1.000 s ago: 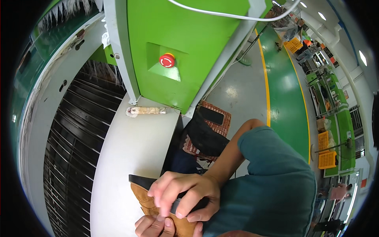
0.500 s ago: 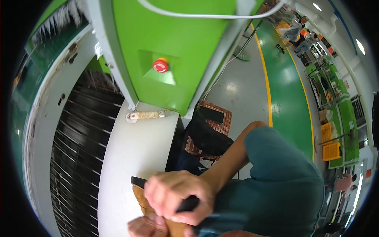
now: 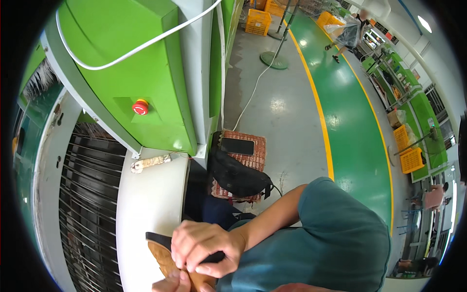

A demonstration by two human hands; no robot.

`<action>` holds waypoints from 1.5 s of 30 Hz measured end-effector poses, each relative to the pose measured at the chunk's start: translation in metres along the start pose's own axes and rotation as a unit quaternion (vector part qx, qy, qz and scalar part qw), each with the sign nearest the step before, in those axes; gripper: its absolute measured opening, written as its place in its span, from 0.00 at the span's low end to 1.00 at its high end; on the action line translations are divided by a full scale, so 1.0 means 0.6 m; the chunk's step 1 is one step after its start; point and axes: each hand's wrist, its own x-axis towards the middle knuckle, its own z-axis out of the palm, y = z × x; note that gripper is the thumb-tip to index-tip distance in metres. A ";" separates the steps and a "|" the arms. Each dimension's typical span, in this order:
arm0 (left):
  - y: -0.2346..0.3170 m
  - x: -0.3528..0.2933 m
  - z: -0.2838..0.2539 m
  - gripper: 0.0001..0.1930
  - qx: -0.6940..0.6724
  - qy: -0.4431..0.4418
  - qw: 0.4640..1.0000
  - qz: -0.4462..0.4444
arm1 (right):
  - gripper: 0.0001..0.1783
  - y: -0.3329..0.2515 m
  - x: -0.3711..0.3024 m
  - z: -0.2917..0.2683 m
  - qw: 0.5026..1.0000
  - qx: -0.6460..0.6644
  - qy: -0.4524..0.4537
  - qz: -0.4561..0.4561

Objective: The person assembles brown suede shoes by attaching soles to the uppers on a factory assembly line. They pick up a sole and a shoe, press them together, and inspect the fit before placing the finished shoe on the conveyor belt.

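Observation:
A tan shoe (image 3: 162,256) with a black strip along its edge, seemingly the sole, is between my hands at the bottom of the view. My right hand (image 3: 203,247) is wrapped over the black part, with its thumb and fingers closed around it. Lower down, my left hand (image 3: 171,282) pinches the tan side; much of this hand is cut off by the lower edge. The shoe's lower part is hidden by my hands and the frame's edge. Beside it runs a white curved ledge (image 3: 145,202).
Dark rollers (image 3: 90,194) lie left of the ledge. A cream wrapped rod (image 3: 151,163) rests by a green machine (image 3: 160,129) with a red button (image 3: 140,107). A phone (image 3: 237,146) and black bag (image 3: 238,174) sit on a checked cover. A person (image 3: 352,34) stands in the aisle.
The whole view has shifted, so the machine, ledge and shoe appear farther left. Both hands keep hold of the shoe, with small changes in finger position.

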 end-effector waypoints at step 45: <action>-0.063 -0.216 -0.063 0.77 -0.062 0.181 0.927 -0.322 | 0.47 0.108 -0.008 0.135 0.928 -0.095 -0.359 -0.014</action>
